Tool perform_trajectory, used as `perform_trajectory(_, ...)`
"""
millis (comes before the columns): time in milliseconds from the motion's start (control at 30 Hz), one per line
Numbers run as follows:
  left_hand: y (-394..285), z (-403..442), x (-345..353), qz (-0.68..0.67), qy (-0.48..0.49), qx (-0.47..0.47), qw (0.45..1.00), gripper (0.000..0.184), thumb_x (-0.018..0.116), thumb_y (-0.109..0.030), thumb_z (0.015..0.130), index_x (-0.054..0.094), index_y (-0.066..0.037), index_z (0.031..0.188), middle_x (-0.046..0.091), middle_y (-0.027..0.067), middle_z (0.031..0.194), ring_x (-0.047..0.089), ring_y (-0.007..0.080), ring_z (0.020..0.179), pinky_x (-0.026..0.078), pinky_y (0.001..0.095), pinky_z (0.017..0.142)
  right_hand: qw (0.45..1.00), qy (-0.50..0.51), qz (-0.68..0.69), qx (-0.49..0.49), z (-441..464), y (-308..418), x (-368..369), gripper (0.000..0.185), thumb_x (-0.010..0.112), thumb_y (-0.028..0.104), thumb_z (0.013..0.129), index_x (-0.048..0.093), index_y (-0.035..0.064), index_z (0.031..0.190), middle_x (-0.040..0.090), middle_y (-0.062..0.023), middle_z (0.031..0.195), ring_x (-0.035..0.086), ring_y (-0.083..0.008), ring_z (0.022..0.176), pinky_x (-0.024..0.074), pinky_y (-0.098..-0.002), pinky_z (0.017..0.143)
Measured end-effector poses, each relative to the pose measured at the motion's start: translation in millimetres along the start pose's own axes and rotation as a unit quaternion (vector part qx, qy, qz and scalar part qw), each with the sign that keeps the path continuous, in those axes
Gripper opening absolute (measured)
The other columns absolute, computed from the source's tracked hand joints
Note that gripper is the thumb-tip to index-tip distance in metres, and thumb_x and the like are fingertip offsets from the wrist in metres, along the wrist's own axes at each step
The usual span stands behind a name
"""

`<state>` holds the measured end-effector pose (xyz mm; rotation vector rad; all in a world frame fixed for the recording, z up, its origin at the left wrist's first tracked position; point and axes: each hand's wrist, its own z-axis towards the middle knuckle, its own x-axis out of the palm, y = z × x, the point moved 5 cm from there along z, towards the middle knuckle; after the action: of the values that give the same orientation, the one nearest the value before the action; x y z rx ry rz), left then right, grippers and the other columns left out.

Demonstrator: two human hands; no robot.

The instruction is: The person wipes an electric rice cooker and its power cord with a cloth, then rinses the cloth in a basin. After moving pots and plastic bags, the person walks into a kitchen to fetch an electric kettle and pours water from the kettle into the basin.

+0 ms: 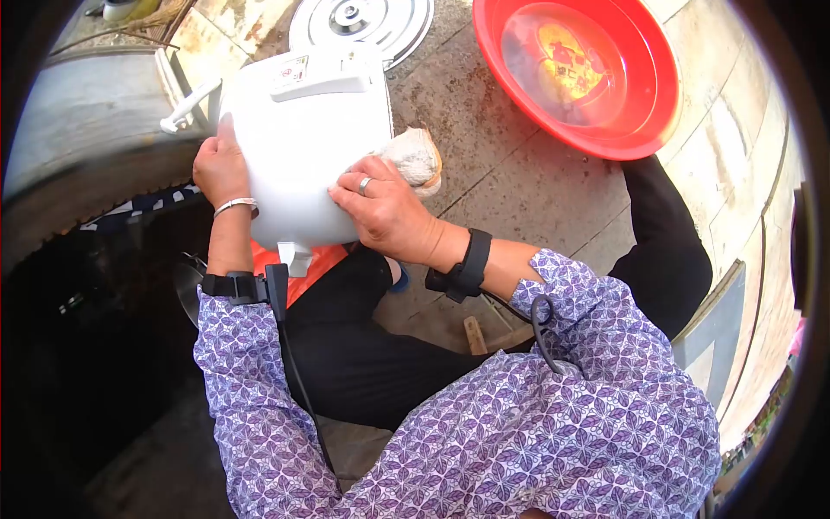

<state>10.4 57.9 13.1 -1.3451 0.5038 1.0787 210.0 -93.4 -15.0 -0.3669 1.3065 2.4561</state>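
A white rice cooker body [303,164] lies tipped on its side above my lap, its control panel side facing up. My left hand [222,173] is closed on its left edge, with the fingertips hidden behind it. My right hand [385,208] presses curled fingers on the lower right of the body by the rim; some of its fingers are hidden. Just beyond the right knuckles is a whitish, rough pad with a tan edge [415,162], perhaps a loofah; whether the hand touches it I cannot tell.
A round silvery lid [398,22] lies on the paving behind the cooker. To the right stands a red basin [635,130] with water in it. A large grey curved metal piece [95,130] is at the left. A small wood piece [475,336] lies near my legs.
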Motion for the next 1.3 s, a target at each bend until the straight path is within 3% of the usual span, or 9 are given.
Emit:
perform_trajectory(133,-7,-3,-6,0.013,-0.012,0.012,1.000,0.054,0.059,-0.044,0.082,0.052,0.003,0.056,0.048,0.0143,0.050,0.041,0.0245,0.047,0.041,0.0372,0.053,0.996,0.079,-0.017,-0.034,62,10,32,0.024,0.057,0.000,0.065,0.058,0.0005,0.089,0.059,-0.0109,0.088,0.051,-0.0280,0.085,0.0419,-0.0373,0.073)
perform_trajectory(233,-9,-3,-8,0.024,-0.014,-0.006,1.000,0.051,0.059,-0.043,0.081,0.054,0.002,0.059,0.051,0.0201,0.055,0.044,0.0325,0.051,0.041,0.0415,0.056,0.997,0.029,0.064,-0.006,94,-7,19,0.023,0.063,0.003,0.068,0.057,0.0017,0.090,0.058,-0.0134,0.091,0.050,-0.0328,0.094,0.0425,-0.0399,0.083)
perform_trajectory(333,-4,2,-6,0.034,-0.006,-0.002,0.999,0.051,0.059,-0.043,0.081,0.054,0.002,0.059,0.051,0.0211,0.057,0.046,0.0346,0.053,0.041,0.0421,0.057,0.985,-0.030,-0.171,-0.002,73,-34,-23,0.030,0.069,0.008,0.066,0.061,0.0064,0.095,0.056,-0.0183,0.100,0.050,-0.0350,0.100,0.0449,-0.0400,0.082)
perform_trajectory(433,2,5,-3,0.041,0.012,-0.014,0.999,0.051,0.057,-0.043,0.082,0.055,0.002,0.060,0.052,0.0214,0.059,0.049,0.0364,0.057,0.042,0.0427,0.059,0.988,-0.063,-0.131,0.055,50,-53,-27,0.023,0.067,0.018,0.068,0.063,0.0073,0.088,0.058,-0.0167,0.092,0.051,-0.0308,0.092,0.0465,-0.0376,0.075)
perform_trajectory(667,0,3,-4,0.055,0.008,0.005,0.998,0.048,0.055,-0.043,0.083,0.057,0.001,0.063,0.057,0.0209,0.063,0.054,0.0385,0.062,0.043,0.0438,0.061,0.975,0.114,-0.101,-0.160,80,5,44,0.027,0.060,0.005,0.064,0.059,0.0057,0.090,0.057,-0.0049,0.089,0.051,-0.0234,0.085,0.0467,-0.0313,0.070)
perform_trajectory(733,1,3,-5,0.045,-0.002,0.010,0.999,0.047,0.054,-0.042,0.084,0.058,0.000,0.063,0.057,0.0209,0.064,0.054,0.0385,0.062,0.043,0.0437,0.061,0.978,0.116,-0.095,-0.146,89,4,54,0.026,0.063,0.008,0.063,0.058,0.0065,0.089,0.057,-0.0048,0.092,0.050,-0.0241,0.088,0.0442,-0.0341,0.075)
perform_trajectory(800,3,0,-5,-0.009,-0.009,-0.002,1.000,0.046,0.054,-0.041,0.084,0.058,0.000,0.063,0.057,0.0211,0.063,0.054,0.0386,0.062,0.043,0.0436,0.060,0.991,-0.037,-0.116,-0.047,90,-1,40,0.030,0.066,0.011,0.062,0.058,0.0073,0.090,0.056,-0.0045,0.096,0.051,-0.0252,0.089,0.0413,-0.0383,0.077)
perform_trajectory(1067,-4,-20,-12,0.053,-0.002,0.039,0.998,0.041,0.052,-0.038,0.086,0.057,-0.002,0.067,0.056,0.0199,0.061,0.054,0.0388,0.059,0.042,0.0444,0.056,0.990,0.078,-0.081,-0.082,8,-10,-9,0.037,0.059,0.004,0.062,0.058,0.0070,0.099,0.054,-0.0051,0.099,0.050,-0.0264,0.092,0.0410,-0.0381,0.078)
perform_trajectory(1300,-8,-40,-21,-0.083,0.023,0.031,0.996,0.057,0.037,-0.050,0.091,0.058,-0.001,0.071,0.055,0.0197,0.060,0.053,0.0385,0.060,0.042,0.0417,0.057,0.991,0.068,-0.104,-0.050,79,15,40,0.021,0.057,0.004,0.066,0.055,0.0032,0.087,0.056,-0.0116,0.092,0.048,-0.0290,0.086,0.0407,-0.0390,0.074)
